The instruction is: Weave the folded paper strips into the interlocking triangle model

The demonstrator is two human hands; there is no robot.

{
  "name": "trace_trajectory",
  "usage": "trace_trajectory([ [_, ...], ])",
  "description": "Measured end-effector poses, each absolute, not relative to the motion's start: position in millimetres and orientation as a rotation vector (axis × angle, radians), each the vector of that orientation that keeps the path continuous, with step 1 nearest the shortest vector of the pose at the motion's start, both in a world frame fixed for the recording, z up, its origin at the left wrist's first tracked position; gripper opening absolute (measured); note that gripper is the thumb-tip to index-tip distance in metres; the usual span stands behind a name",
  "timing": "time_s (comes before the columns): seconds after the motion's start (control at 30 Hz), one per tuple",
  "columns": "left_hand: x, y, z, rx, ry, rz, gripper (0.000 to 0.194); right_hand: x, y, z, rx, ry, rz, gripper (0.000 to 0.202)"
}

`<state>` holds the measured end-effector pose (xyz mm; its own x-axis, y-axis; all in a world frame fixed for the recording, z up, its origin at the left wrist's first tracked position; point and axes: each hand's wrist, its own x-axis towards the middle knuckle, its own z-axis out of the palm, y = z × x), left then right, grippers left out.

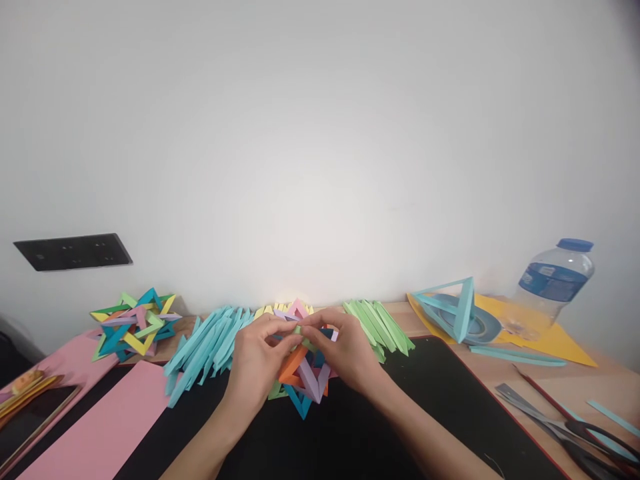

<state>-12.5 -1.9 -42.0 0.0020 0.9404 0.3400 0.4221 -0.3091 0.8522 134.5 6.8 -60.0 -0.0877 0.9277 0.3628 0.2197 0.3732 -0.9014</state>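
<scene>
paper star (311, 383), multicoloured, has its green tip (298, 330) pinched by left hand (254, 357) and right hand (353, 350).

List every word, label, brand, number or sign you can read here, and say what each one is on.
None can be read.
Bottle label: pale marks on blue, too small and blurred to read.
Socket panel: faint marks, too small to make out.
Held paper model: no text visible.
</scene>
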Motion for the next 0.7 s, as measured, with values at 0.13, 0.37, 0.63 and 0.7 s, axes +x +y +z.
trace_trajectory([
  [0.13, -13, -4, -42, 1.756, 1.467, 1.275, 0.007, 131, 2, -59, -1.096, -1.534, 0.846, 0.010],
  [0.37, -16, -6, -41, 1.904, 1.480, 1.263, 0.008, 130, -1, -58, -1.062, -1.532, 0.918, 0.006],
  [0.63, -23, -7, -37, 2.067, 1.450, 1.194, 0.012, 128, -2, -56, -1.053, -1.511, 1.027, 0.003],
  [0.7, -25, -6, -34, 2.172, 1.416, 1.140, 0.014, 129, 0, -57, -1.046, -1.508, 1.015, 0.006],
])
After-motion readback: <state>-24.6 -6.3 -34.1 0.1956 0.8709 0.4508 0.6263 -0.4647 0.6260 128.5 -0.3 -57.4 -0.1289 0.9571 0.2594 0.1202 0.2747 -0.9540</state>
